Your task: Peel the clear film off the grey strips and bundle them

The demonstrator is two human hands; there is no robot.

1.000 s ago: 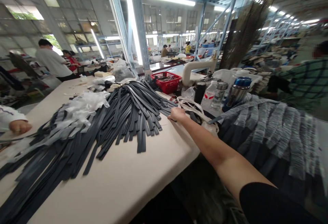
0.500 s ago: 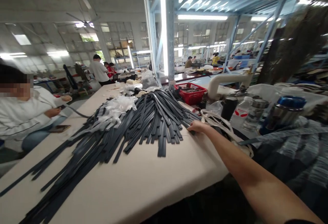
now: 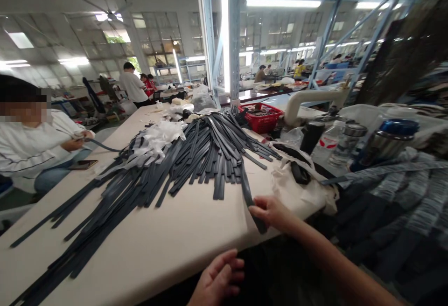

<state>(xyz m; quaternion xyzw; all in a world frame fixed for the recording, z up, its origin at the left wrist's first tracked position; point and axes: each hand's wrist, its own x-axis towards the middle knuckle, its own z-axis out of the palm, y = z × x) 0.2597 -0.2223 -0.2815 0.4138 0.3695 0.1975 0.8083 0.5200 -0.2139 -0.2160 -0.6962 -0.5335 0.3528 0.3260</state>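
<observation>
Near the front edge of the table, my right hand (image 3: 271, 212) pinches the end of a dark grey strap (image 3: 248, 189). That strap runs back from my fingers to a large heap of similar straps (image 3: 196, 161), fanned out over the light-coloured tabletop (image 3: 168, 240). My left hand (image 3: 220, 278) is below the table edge at the bottom of the view, its fingers apart and curved, with nothing in it. White plastic-like scraps (image 3: 157, 140) lie on the left part of the heap.
A red basket (image 3: 261, 118) stands behind the heap. To the right are a black flask (image 3: 311, 137), a water bottle (image 3: 327, 140) and a blue-lidded thermos (image 3: 392, 142). Wrapped dark straps (image 3: 413, 203) hang at far right. A co-worker (image 3: 38, 142) sits at left, a phone (image 3: 83, 164) nearby.
My right hand has moved toward me from the heap's right side, drawing a strap out to the front edge. My left hand has come into view at the bottom.
</observation>
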